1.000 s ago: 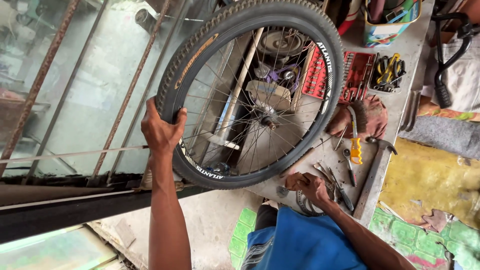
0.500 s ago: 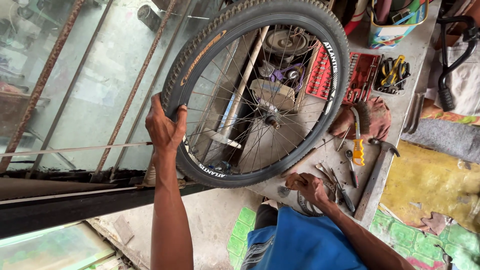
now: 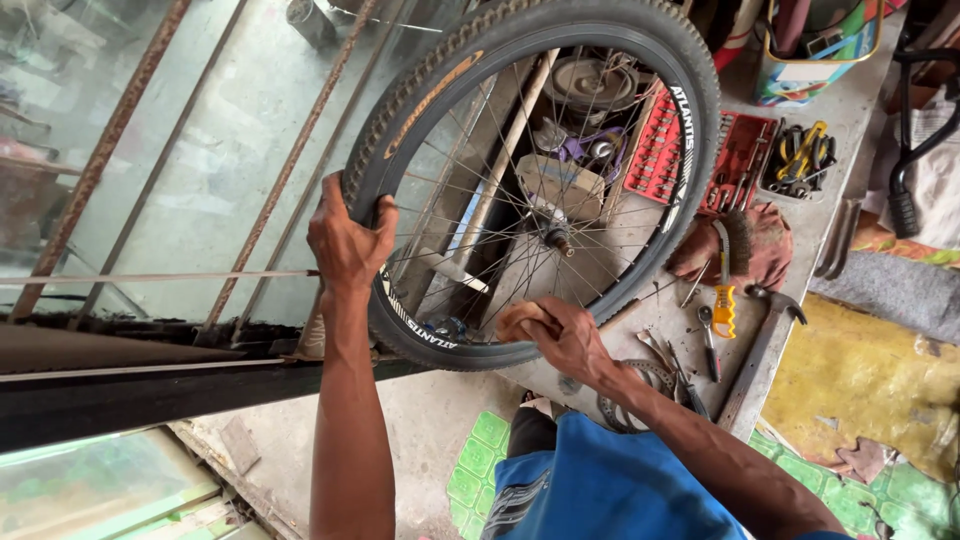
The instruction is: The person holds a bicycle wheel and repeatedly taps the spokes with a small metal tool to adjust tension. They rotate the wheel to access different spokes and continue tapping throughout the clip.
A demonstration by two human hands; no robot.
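Here the wheel [image 3: 530,180] fills the middle of the view, held up above the floor [image 3: 420,410] with its round face turned toward the camera. It looks slightly oval, its longer span running from near left to far right, and its axle [image 3: 556,240] points out toward the viewer. The left hand [image 3: 348,240] is closed over the tyre at its left edge, fingers wrapped round the tread. The right hand [image 3: 565,335] is curled around a wad of cloth [image 3: 520,320] and presses it against the lower rim, just inside the tyre. On the right, on the floor, lie a hammer [image 3: 762,350], a yellow-handled brush [image 3: 723,280], and a small spanner [image 3: 707,335], near one another. Farther off sit two red socket trays [image 3: 700,155].
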